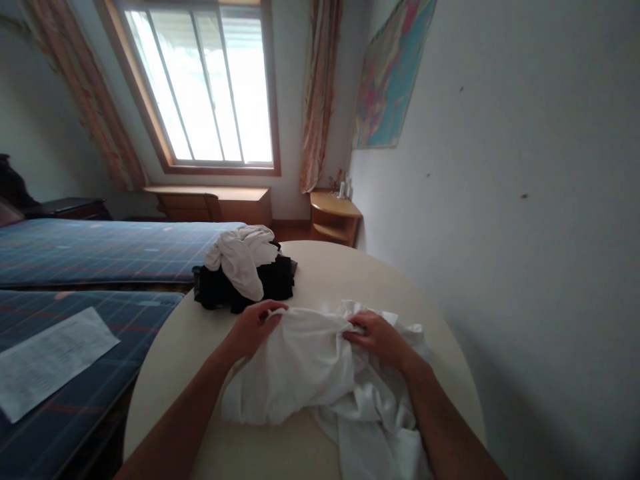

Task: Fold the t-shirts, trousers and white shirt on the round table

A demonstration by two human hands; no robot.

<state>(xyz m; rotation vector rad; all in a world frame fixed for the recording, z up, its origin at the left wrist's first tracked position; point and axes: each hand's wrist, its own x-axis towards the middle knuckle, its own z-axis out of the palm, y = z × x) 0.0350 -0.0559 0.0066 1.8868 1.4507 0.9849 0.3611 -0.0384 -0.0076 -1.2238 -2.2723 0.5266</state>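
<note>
lying on a round cream tabletop, a rumpled white cloth has an edge running sideways between left hand and right hand, fingers pinched on it, folds on the near side, closer to the right.

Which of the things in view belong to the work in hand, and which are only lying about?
In the work:
- white cloth, gathered in folds
- left hand and right hand, each gripping it
- round table, beneath it

Lying about:
- black-and-white cloth pile, untouched
- paper sheet, on the nearer mattress
- wall map
</note>
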